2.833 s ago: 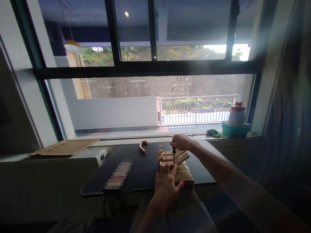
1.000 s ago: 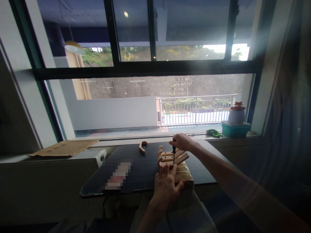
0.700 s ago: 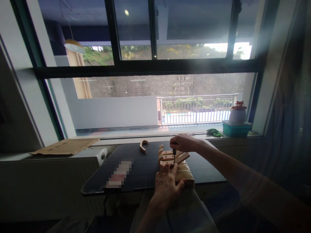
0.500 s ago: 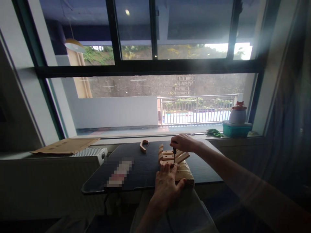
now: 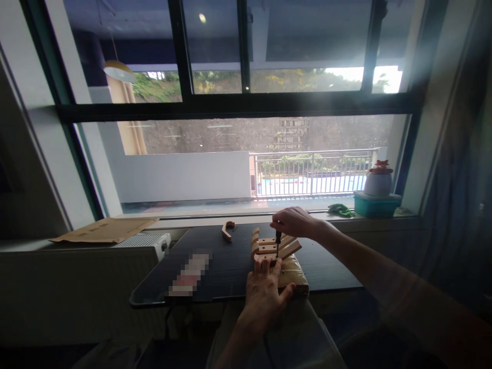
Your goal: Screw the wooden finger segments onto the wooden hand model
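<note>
My right hand (image 5: 292,221) is closed round the handle of a screwdriver (image 5: 278,243). The screwdriver stands nearly upright, its tip down at the nearest bar of a light wooden piece with several curved hooks (image 5: 264,249). On the near edge of this hooked piece, my left hand (image 5: 266,287) presses with its fingertips and holds it down, the thumb spread to the right. Under the piece lies a tan, plastic-wrapped block (image 5: 294,274) at the table's front edge. A separate curved wooden hook (image 5: 226,232) lies farther back, with small dark screws (image 5: 235,228) beside it.
The dark table (image 5: 215,256) stands below a wide window, with a blurred-out paper (image 5: 190,275) on its left. A radiator (image 5: 146,241) and flat cardboard (image 5: 105,230) are at left. On the sill sit a green cloth (image 5: 340,209), a teal box (image 5: 376,204) and a white jar (image 5: 378,182).
My right hand has risen slightly, and more of the screwdriver shows beneath it. The left hand stays on the wooden piece. The whole view has shifted a little.
</note>
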